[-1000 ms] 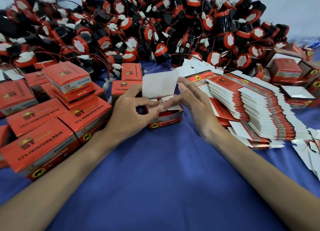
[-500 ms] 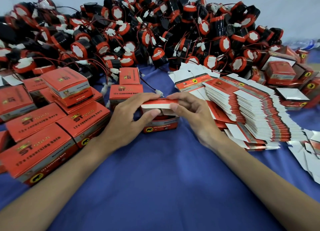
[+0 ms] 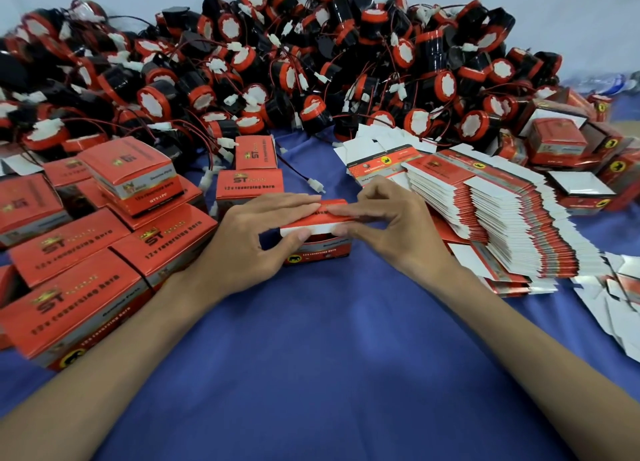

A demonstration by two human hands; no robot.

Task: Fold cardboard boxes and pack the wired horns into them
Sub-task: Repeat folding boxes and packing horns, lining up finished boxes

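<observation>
Where the two forearms come together over the blue cloth (image 3: 322, 374), the left hand (image 3: 256, 242) and the right hand (image 3: 391, 232) meet on one small red box (image 3: 317, 254), which stands on the cloth in the middle of the view. Each hand pinches the lid (image 3: 332, 206) — fingers laid flat on its red top, thumb against the white flap (image 3: 317, 230) at the lid's near edge. The left hand covers the left half and the right hand the right half. The other fingers of the right hand are curled and seem to touch nothing.

The long axis of the box runs from left to right, so both hands are about equally near to it. The flap faces the person, just above the front wall. In my judgement the step is the closing: the flap is not yet tucked, and it must go down and inward behind that wall (whether a horn is inside I cannot tell, as the lid hides it).

Just behind stand two closed boxes (image 3: 249, 190). To the left lies a heap of finished boxes (image 3: 79, 249), to the right a slanted stack of flat boxes (image 3: 512, 225) — not yet folded. Farthest back, a large pile of wired horns (image 3: 311, 80) fills the width.
</observation>
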